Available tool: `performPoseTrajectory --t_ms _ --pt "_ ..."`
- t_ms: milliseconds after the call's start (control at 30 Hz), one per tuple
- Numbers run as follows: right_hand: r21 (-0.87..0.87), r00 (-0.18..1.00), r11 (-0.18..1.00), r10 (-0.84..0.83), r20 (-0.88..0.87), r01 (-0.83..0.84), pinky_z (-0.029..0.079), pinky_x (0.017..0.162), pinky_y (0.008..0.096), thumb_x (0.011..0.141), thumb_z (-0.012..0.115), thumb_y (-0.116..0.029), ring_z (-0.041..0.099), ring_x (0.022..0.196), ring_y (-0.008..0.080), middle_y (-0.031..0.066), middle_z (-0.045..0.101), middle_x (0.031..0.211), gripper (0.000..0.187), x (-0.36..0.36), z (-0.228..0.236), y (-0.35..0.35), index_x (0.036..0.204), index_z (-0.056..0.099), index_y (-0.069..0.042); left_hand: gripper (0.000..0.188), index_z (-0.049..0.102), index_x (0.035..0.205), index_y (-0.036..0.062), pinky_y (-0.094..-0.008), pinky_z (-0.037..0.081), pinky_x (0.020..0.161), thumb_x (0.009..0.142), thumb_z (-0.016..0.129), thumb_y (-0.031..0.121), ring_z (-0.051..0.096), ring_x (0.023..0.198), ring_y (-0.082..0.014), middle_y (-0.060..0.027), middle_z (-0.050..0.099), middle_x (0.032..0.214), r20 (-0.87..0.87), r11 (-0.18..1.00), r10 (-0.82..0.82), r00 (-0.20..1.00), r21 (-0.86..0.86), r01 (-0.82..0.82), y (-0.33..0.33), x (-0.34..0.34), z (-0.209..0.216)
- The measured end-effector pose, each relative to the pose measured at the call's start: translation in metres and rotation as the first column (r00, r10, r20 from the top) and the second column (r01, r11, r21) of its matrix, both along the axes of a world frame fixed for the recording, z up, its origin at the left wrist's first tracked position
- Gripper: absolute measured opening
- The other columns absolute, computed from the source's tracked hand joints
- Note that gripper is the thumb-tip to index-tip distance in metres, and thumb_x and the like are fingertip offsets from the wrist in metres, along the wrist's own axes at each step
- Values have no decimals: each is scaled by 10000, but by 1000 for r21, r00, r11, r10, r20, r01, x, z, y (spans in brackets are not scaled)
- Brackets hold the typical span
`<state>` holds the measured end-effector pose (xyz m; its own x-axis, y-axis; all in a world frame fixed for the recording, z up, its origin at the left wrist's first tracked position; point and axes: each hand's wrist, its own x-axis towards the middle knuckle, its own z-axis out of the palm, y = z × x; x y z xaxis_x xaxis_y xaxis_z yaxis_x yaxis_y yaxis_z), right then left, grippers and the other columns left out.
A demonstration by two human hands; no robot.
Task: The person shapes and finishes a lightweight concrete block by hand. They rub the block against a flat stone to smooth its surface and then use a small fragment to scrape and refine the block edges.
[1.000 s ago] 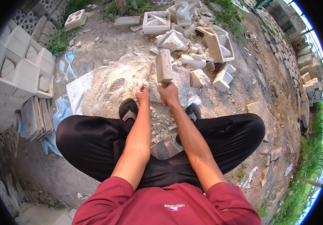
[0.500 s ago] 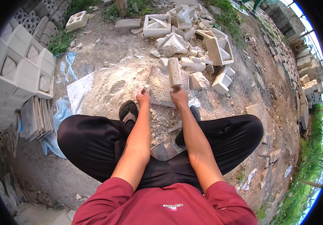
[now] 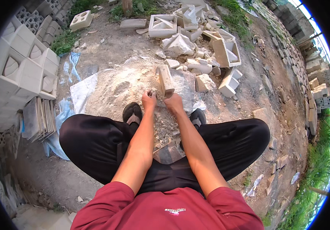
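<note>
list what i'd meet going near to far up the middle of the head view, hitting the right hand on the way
Maroon shirt, black trousers, right hand, brick-shaped tool, pale rubble heap.

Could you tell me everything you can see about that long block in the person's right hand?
The long block is squared and pale tan, with a dusty, worn-looking surface. It may be wood, but the material is uncertain. It slants forward over the grey slab; I cannot tell whether they touch. The right hand grips it at its near end, hiding any handle there.
</note>
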<state>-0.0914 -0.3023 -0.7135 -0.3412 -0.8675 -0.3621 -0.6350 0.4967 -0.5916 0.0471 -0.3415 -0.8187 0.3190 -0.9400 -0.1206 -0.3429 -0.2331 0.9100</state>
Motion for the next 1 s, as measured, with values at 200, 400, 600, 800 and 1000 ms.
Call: performPoseTrajectory --t_ms 200,400,600,800,1000 --pt "-51 979 980 -193 -66 190 514 840 486 740 685 -281 641 962 445 315 650 983 443 -43 -5 12 979 596 82 397 613 1146 -36 -297 502 809 821 731 159 632 895 -174 -105 668 987 -201 999 17 979 35 -10 8 2 -4" --pt "-2 994 994 -112 -15 112 520 865 475 741 676 -256 632 992 459 332 639 1024 507 -18 -25 22 1070 549 108 426 615 1142 -29 -311 508 779 808 736 207 636 847 -184 -108 669 938 -100 997 51 994 58 -45 6 -11 1" --pt "-57 1000 998 -9 19 10 533 817 461 700 698 -278 649 953 439 339 645 945 456 -11 -8 10 927 646 115 356 621 1072 -22 -353 522 754 817 734 199 664 828 -253 -155 685 921 96 998 38 995 -60 -32 8 -13 8" --pt "-40 946 947 -321 -49 319 529 824 457 716 693 -314 649 959 441 323 657 969 493 -74 -13 22 946 648 121 301 633 1038 43 -423 459 859 778 714 171 592 980 -326 -145 635 991 163 975 -139 977 -149 164 9 -46 50" --pt "3 953 953 -302 -11 302 501 909 441 730 690 -315 619 1054 431 332 632 1079 562 -85 -21 41 1078 575 111 347 653 1097 112 -435 420 918 769 721 202 569 1044 -311 -94 653 1065 360 907 -316 878 -156 390 2 -62 50"
